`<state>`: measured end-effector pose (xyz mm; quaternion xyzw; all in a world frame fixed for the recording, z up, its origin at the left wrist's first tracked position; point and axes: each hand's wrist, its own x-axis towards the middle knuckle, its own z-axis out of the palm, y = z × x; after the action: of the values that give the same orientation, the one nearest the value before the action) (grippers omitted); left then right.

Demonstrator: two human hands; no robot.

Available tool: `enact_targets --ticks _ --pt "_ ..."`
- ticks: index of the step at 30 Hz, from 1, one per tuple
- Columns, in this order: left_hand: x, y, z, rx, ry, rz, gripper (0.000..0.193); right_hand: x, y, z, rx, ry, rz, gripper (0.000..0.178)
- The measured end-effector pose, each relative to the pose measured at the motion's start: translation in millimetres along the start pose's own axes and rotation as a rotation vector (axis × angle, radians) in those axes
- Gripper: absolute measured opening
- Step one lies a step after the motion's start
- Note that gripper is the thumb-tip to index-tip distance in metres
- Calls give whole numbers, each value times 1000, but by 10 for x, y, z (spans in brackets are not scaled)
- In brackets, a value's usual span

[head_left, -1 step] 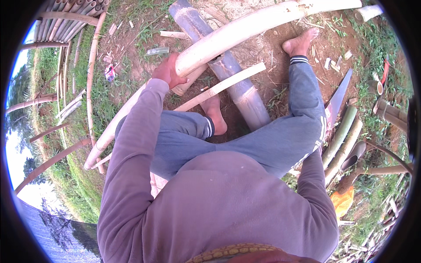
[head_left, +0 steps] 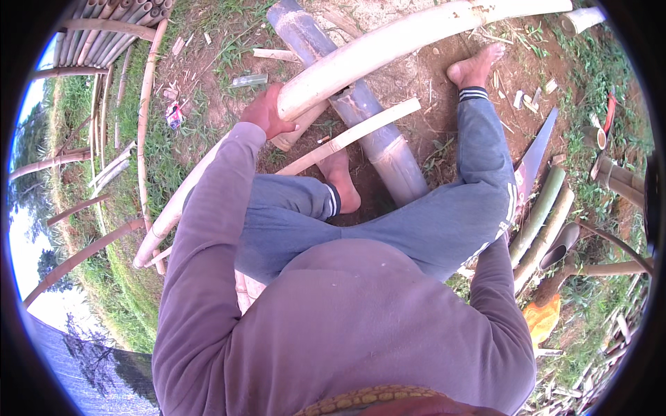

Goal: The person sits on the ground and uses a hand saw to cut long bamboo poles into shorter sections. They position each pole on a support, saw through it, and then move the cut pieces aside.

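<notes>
My left hand (head_left: pixel 270 114) is closed round the near end of a thick, pale, peeled bamboo pole (head_left: pixel 395 45), which slants up to the far right. This pole lies across a dark grey bamboo log (head_left: pixel 378 125) on the ground between my legs. A pale split bamboo strip (head_left: pixel 354 135) rests over the same log. My right forearm goes down behind my right leg, so my right hand is hidden. Beyond that leg a hand saw (head_left: pixel 535 149) shows its blade pointing away; its handle end is partly covered.
Cut bamboo lengths (head_left: pixel 541 215) lie right of my leg, near a dark hollow tube (head_left: pixel 559 246) and an orange cloth or bag (head_left: pixel 542 319). At left stands a bamboo rail (head_left: pixel 147 104), with stacked poles (head_left: pixel 114 31) behind. Another pale pole (head_left: pixel 177 197) passes under my left arm.
</notes>
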<state>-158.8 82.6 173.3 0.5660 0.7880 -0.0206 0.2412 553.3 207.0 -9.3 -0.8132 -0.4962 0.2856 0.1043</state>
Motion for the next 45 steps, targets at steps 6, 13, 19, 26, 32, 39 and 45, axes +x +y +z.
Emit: enact_targets --ticks 6,13,19,26,32,39,45 --pt "292 146 -609 -65 -421 102 126 -190 -90 -157 30 46 5 37" --pt "546 361 -247 -73 -265 260 112 62 -947 -1165 581 8 167 33" --pt "521 317 -255 -74 -181 381 92 -37 -2022 -1128 976 -75 188 28" --pt "475 411 -32 31 22 205 100 -530 -2450 -1128 868 377 -464 21" --pt "504 822 214 118 495 155 85 -1913 -2786 -716 753 135 -824 36" --pt "793 1530 202 -215 424 -202 74 -2373 -2872 -54 939 -215 -893 41" --pt "880 1658 -64 -160 222 -310 90 -2241 -2675 -48 807 -296 -876 50"
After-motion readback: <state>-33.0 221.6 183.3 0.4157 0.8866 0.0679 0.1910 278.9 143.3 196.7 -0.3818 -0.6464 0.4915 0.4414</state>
